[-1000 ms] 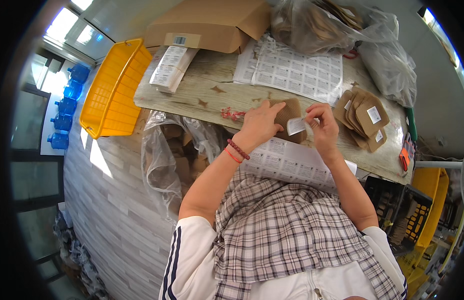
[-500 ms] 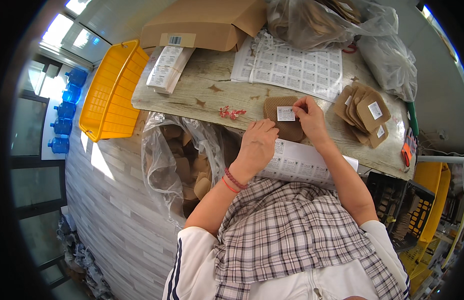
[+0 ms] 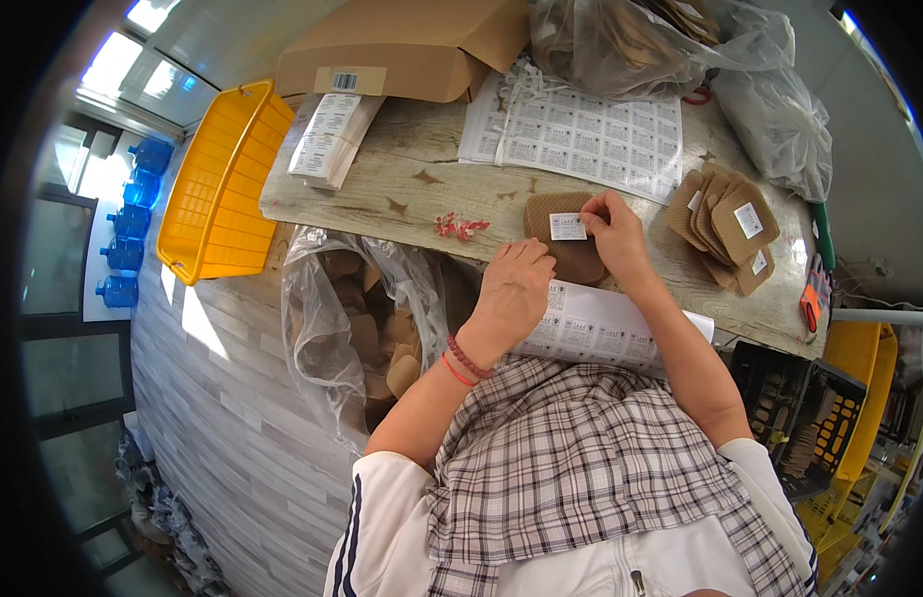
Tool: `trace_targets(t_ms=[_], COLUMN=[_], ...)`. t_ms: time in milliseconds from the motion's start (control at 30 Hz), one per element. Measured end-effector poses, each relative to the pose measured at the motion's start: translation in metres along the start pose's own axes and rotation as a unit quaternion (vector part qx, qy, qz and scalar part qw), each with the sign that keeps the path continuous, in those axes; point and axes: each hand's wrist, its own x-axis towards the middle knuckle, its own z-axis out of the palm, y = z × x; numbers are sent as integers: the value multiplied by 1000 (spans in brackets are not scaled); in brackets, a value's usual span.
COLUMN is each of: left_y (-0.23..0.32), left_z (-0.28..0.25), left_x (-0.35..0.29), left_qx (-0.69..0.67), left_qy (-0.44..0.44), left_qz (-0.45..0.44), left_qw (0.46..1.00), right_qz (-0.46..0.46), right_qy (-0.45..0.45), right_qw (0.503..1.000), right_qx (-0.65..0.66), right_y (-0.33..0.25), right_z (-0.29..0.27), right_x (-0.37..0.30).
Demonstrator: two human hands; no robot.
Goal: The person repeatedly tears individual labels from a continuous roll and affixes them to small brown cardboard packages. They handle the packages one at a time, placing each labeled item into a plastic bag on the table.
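Bright workroom, long wooden table, one brown pad between two hands

Sunlight lands on the grey plank floor point(image 3: 223, 398), and a yellow basket point(image 3: 218, 189) stands beside the left end of the wooden table point(image 3: 352, 207). Near the table's front edge lies one brown pad point(image 3: 578, 262).

Sticking a label on this pad looks almost done. A small white label point(image 3: 565, 227) sits on it, but the right hand point(image 3: 618, 237) pinches the label's right edge, so it may not be all the way down. The left hand point(image 3: 511, 294) has its fingers bent at the pad's lower left edge; I cannot tell if it grips the pad or just steadies it.

Off to the right, the pile of brown pads point(image 3: 725, 227) shows three white labels, so those look finished. Others there are covered up, so I cannot tell. Plenty of labels are left on the label sheet point(image 3: 581, 333) over the lap. More brown pieces fill the clear plastic bag point(image 3: 317, 333) below the table, and no labels show on them, so they look undone.

The brown pad is square with round corners. Its top looks bumpy, like a tiny waffle. It lies flat, and its label has dark print and looks nearly straight.
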Motion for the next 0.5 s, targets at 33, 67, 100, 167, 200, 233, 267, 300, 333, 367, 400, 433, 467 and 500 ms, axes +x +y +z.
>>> trace_targets(t_ms=[33,67,100,167,200,233,267,300,333,367,400,433,467,500], left_y=[0,1,1,2,2,3,4,4,5,6,6,4,1,0], left_z=[-1,-2,-2,-3,-4,-4,-4,-3,-2,-2,-1,1,4,6], left_x=[1,2,2,4,5,6,7,8,9,9,10,9,8,8], left_qx=[-2,-4,-5,-19,-27,-33,-39,-46,-42,-39,-35,-18,-1,16], left_qy=[-4,-7,-11,-25,-32,-30,-29,-28,-18,-7,3,1,-2,-4], left_qz=[-1,-3,-4,-19,-26,-41,-56,-72,-65,-58,-51,-37,-23,-9], left_qw=[1000,1000,1000,999,999,998,997,996,997,998,998,999,1000,1000], right_qz=[-3,-7,-10,-19,-23,-19,-15,-11,-15,-18,-22,-23,-24,-24], right_qy=[2,5,7,13,16,15,13,12,15,18,20,22,23,24], right_qw=[1000,1000,1000,1000,999,999,1000,1000,999,999,999,999,998,998], right_qx=[-4,-7,-11,-19,-22,-23,-23,-23,-29,-36,-42,-44,-46,-48], right_y=[0,1,1,1,1,1,0,0,0,0,0,0,-1,-1], right_z=[0,1,1,2,2,2,2,2,2,2,2,3,3,3], right_x=[0,0,-1,-1,-1,-1,-1,0,0,0,0,0,0,0])
